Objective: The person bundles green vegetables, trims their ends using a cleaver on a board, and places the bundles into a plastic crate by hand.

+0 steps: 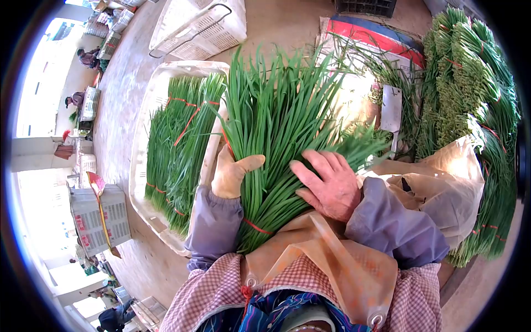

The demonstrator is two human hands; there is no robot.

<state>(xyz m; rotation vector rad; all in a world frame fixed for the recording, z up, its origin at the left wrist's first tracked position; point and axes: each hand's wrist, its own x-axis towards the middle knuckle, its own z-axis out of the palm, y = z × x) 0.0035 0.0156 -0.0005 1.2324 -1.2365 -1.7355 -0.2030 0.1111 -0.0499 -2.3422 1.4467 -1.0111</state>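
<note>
A large bunch of long green stalks (pixel 276 122) lies against the apron (pixel 326 260), leaves pointing away, with a red band around its lower end. My left hand (pixel 232 171), in a pale glove, grips the bunch from its left side, thumb over the stalks. My bare right hand (pixel 331 185) rests on the bunch's right side with its fingers spread. Left of the bunch, a white crate (pixel 138 160) holds banded green bundles (pixel 180 138).
Banded bundles (pixel 464 99) are stacked at the right. A cleaver (pixel 391 110) lies among loose leaves near a red, white and blue sack (pixel 376 39). Another white crate (pixel 202 33) stands at the top. People sit far left, beside more crates (pixel 102 218).
</note>
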